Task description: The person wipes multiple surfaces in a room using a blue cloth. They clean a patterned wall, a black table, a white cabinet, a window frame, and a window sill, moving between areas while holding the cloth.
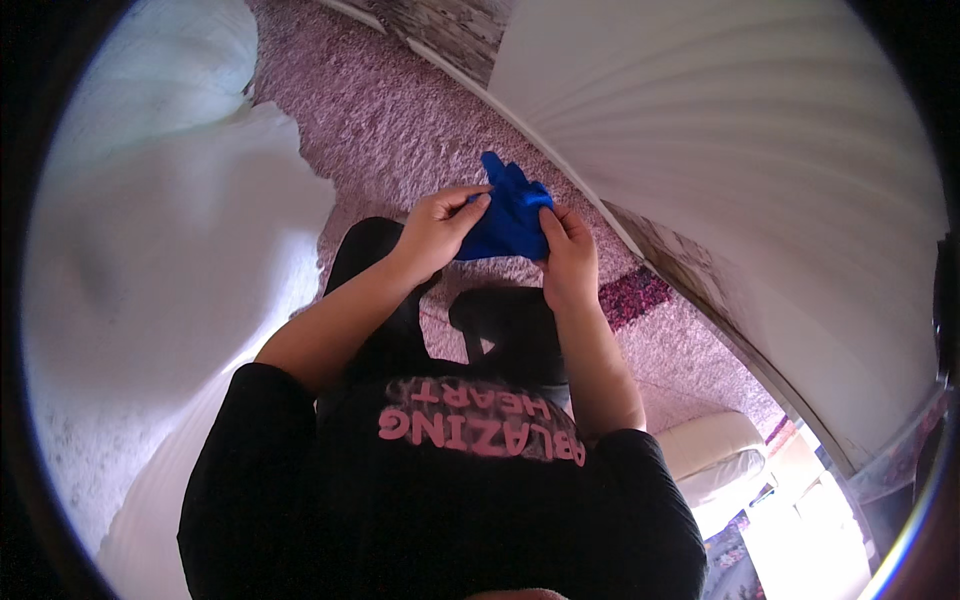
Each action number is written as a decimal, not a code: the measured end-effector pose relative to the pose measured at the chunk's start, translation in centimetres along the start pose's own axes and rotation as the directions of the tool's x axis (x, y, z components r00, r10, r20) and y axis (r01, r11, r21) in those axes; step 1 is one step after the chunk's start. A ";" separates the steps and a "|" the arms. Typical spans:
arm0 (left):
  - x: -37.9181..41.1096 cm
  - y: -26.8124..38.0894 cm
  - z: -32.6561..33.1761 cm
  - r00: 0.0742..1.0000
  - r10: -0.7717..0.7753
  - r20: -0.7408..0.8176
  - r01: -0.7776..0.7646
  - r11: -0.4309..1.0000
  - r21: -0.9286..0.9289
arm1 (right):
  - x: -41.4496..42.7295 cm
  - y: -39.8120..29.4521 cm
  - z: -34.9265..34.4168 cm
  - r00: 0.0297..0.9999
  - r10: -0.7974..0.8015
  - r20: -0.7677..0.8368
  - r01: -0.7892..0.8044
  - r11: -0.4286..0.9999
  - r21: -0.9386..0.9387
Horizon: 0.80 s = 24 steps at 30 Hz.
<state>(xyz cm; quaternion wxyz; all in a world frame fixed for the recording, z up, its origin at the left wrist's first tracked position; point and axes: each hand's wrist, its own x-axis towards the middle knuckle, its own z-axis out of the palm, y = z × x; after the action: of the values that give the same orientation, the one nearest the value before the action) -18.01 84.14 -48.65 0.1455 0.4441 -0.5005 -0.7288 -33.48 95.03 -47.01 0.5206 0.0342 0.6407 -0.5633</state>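
A blue cloth glove [514, 217] hangs between my two hands in front of my knees, its fingers pointing away from me and partly bunched. My left hand [435, 229] pinches its left side between thumb and fingers. On the opposite side, my right hand [568, 244] grips the edge, thumb on top and fingers curled behind. The glove's lower hem spreads between the hands, above the carpet.
Pink shaggy carpet [375, 112] lies below, with a dark magenta patch [636, 298] at right. White fabric [172, 247] billows along the left. A large pale panel [720, 150] slants along the right above a baseboard. A cream cushioned piece [712, 446] is at lower right.
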 end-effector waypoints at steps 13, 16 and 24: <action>10.7 -4.3 1.6 0.823 0.559 0.101 -0.543 0.827 -0.148 | 8.2 5.4 -6.6 0.897 -0.419 -0.139 0.437 0.887 0.149; 10.1 -2.9 3.6 0.843 0.516 0.150 -0.460 0.838 -0.294 | 7.1 4.7 -10.2 0.901 -0.425 -0.091 0.419 0.795 0.439; 10.2 0.3 6.9 0.850 0.425 0.313 -0.277 0.864 -0.419 | 2.6 0.9 -13.3 0.858 -0.401 -0.320 0.513 0.706 0.489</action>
<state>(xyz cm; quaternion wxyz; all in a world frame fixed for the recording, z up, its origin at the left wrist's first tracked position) -29.34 81.44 -52.84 0.2529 0.1529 -0.4515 -0.8419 -42.43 103.98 -51.86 0.2671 0.0777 0.4824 -0.8306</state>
